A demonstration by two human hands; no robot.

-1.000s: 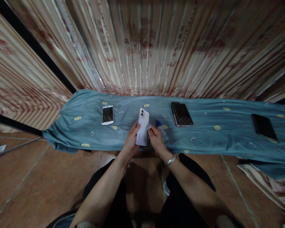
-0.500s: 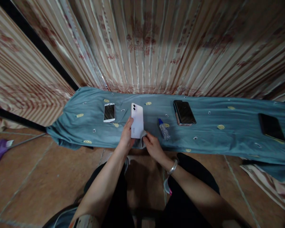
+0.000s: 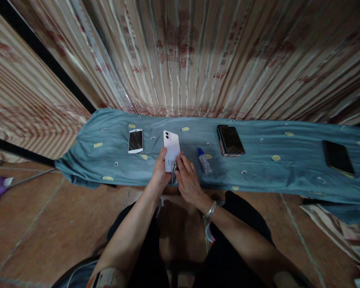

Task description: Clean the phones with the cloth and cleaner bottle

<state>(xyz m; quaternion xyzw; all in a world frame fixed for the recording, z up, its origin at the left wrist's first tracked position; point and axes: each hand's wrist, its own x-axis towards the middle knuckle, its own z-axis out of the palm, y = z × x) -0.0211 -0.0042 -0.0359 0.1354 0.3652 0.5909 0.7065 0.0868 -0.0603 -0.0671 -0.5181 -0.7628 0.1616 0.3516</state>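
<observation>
My left hand (image 3: 160,170) grips the lower end of a white phone (image 3: 172,145), back side up with its two camera lenses at the far end, held above the blue cloth (image 3: 258,168). My right hand (image 3: 188,181) presses a small grey wipe (image 3: 174,175) against the phone's lower edge. The wipe is mostly hidden between my hands. A small clear bottle with a blue cap (image 3: 204,161) lies on the cloth just right of my right hand.
A white-framed phone (image 3: 136,141) lies screen up to the left. A dark phone (image 3: 230,140) on a stack sits to the right, another black phone (image 3: 337,157) far right. Striped curtain hangs behind. Tiled floor and my black-clad knees lie below.
My right hand has slid from below the phone up onto its lower part with the wipe. The phone has tilted slightly left; a second ago it leaned right.
</observation>
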